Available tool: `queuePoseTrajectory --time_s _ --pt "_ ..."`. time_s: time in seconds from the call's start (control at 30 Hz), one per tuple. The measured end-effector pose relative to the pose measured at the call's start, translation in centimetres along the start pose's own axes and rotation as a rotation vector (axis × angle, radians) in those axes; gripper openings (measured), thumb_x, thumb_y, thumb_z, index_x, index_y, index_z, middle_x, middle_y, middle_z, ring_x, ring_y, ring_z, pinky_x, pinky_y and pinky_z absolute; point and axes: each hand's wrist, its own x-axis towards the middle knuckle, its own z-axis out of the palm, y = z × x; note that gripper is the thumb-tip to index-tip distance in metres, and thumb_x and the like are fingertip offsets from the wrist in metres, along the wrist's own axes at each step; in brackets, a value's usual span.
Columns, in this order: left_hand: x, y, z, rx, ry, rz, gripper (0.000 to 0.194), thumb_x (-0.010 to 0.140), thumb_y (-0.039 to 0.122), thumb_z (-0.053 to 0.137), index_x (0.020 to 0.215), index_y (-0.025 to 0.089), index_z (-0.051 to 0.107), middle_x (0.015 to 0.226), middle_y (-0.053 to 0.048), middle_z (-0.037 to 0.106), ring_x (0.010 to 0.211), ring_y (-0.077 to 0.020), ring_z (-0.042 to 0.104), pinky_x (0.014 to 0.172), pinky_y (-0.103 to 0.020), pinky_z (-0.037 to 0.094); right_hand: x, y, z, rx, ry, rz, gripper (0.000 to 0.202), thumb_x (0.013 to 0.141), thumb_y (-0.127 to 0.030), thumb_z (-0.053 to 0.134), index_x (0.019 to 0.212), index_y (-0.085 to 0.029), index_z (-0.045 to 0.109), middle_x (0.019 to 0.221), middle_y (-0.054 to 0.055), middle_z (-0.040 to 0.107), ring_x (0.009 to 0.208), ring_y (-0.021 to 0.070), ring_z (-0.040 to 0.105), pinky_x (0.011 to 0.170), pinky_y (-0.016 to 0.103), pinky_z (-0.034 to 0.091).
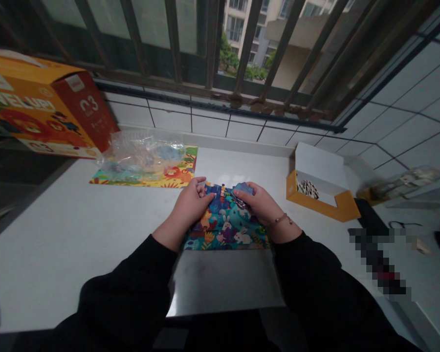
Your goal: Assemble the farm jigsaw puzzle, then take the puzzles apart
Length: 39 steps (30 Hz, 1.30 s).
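Observation:
A colourful blue-green jigsaw puzzle (225, 227) with rabbits and other animals lies on the white counter in front of me. At its upper left, my left hand (193, 201) is closed, the thumb pressing on a dark blue puzzle piece (215, 191). My right hand (261, 203), wearing a bracelet, pinches a blue-purple puzzle piece (245, 187) over the upper right of the picture. Small patterned bits show below the right thumb, too blurred to tell apart. The fingertips under the pieces are hidden.
Behind my left hand, crumpled clear plastic (139, 149) covers part of a yellow animal picture sheet (185, 178). A large orange box (47, 107) stands at the back left. An open yellow-and-white box (326, 208) with patterned contents sits at right. Window bars rise behind the counter.

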Motion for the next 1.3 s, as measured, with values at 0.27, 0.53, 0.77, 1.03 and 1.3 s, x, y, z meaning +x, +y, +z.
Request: queuePoseTrajectory --time_s 0.27,0.53,0.77,1.03,1.3 --pt "0.0 0.0 0.0 -0.337 -0.123 -0.017 0.026 0.089 0.04 0.077 0.108 0.022 0.073 0.1 -0.007 0.083 0.086 -0.0235 0.078 0.077 -0.037 0.061 0.1 -0.5 -0.1 0.246 0.017 -0.104 0.049 0.077 -0.058 0.093 0.105 -0.024 0.072 0.091 -0.001 0.071 0.08 0.0172 0.062 0.078 0.032 0.052" --pt "-0.8 1.3 -1.3 -0.358 -0.125 -0.03 0.037 0.087 0.055 0.083 0.101 0.022 0.07 0.075 0.0 0.074 0.067 -0.0186 0.069 0.058 -0.028 0.052 -0.1 -1.0 0.1 0.405 0.069 -0.14 0.046 0.078 -0.057 0.092 0.105 -0.025 0.072 0.09 -0.003 0.069 0.078 0.0156 0.06 0.077 0.03 0.051" --pt "-1.2 2.1 -1.4 -0.278 -0.188 0.037 0.041 0.083 0.051 0.088 0.105 0.02 0.072 0.093 -0.006 0.081 0.079 -0.0213 0.074 0.069 -0.032 0.058 -0.7 -1.7 0.6 0.517 -0.017 -0.095 0.05 0.075 -0.058 0.093 0.107 -0.026 0.072 0.089 -0.002 0.069 0.08 0.0185 0.063 0.081 0.034 0.056" --pt "-0.5 0.8 -0.9 -0.119 -0.054 0.005 0.032 0.087 0.049 0.082 0.099 0.022 0.071 0.077 -0.002 0.074 0.064 -0.0179 0.064 0.057 -0.029 0.044 -0.4 -1.0 0.7 0.452 -0.012 -0.098 0.047 0.078 -0.062 0.09 0.098 -0.025 0.069 0.085 -0.003 0.066 0.074 0.0157 0.058 0.075 0.031 0.053" --pt "-1.0 1.3 0.0 -0.114 -0.193 0.058 0.029 0.088 0.046 0.08 0.1 0.023 0.067 0.081 -0.002 0.074 0.07 -0.0185 0.065 0.06 -0.028 0.046 -0.8 -0.5 2.0 0.258 -0.1 -0.047 0.046 0.082 -0.063 0.088 0.1 -0.025 0.07 0.09 0.0 0.071 0.079 0.0187 0.063 0.078 0.034 0.054"
